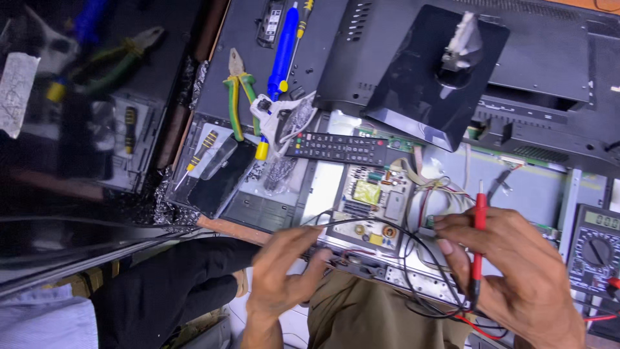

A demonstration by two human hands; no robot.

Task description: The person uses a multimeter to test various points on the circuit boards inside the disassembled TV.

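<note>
My right hand (pixel 516 271) grips a red multimeter probe (pixel 479 220), held upright with its metal tip pointing up, beside the wire bundle of an opened television chassis (pixel 529 187). My left hand (pixel 284 271) pinches a black lead wire (pixel 387 226) that loops over the power circuit board (pixel 371 203). The digital multimeter (pixel 597 249) lies at the right edge, its red lead trailing under my right hand.
A black remote control (pixel 339 147) lies above the board. Green-handled pliers (pixel 236 97), a blue desoldering pump (pixel 284 48), a yellow-black screwdriver (pixel 200 152) and a dark phone (pixel 223 174) lie at the left. A black television stand base (pixel 426 71) rests on the back cover.
</note>
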